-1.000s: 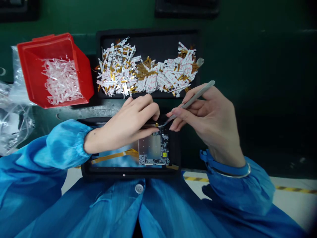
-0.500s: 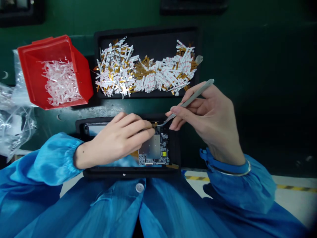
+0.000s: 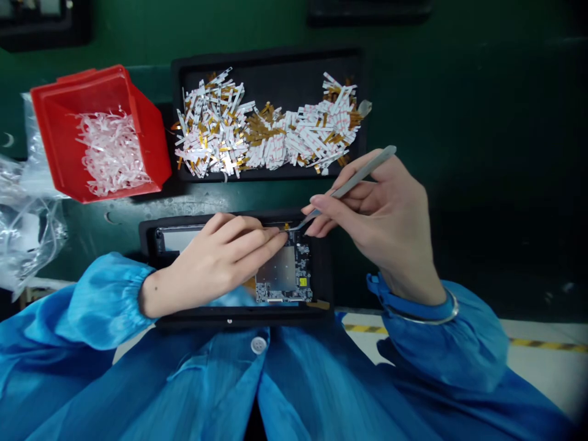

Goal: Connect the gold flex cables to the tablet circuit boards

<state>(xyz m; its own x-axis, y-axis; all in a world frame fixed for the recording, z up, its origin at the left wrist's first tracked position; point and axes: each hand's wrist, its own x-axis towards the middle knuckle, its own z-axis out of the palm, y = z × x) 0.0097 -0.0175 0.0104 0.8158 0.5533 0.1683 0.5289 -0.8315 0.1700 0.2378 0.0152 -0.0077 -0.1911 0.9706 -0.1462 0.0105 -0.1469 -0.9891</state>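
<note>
My right hand (image 3: 381, 211) is shut on slim steel tweezers (image 3: 353, 184), whose tips reach a small amber flex strip (image 3: 285, 227) at the upper edge of a circuit board (image 3: 285, 275). My left hand (image 3: 215, 263) lies across a black-framed tablet or device (image 3: 179, 239), its fingertips at that strip and apparently pinching it. The fingers hide the strip's left end and part of the device. The board sits exposed in the device's lower middle, with a bare metal panel and dark components.
A black tray (image 3: 271, 61) holds a heap of white-backed amber flex strips (image 3: 266, 131). A red bin (image 3: 55, 116) holds white paper scraps (image 3: 110, 150). Crumpled clear plastic (image 3: 27, 239) lies at far left. Blue sleeves (image 3: 101, 303) and a buttoned smock fill the bottom.
My left hand has come down from above the device onto its upper edge, uncovering the device's upper left corner. The tweezers stay at the strip, and the view has shifted slightly.
</note>
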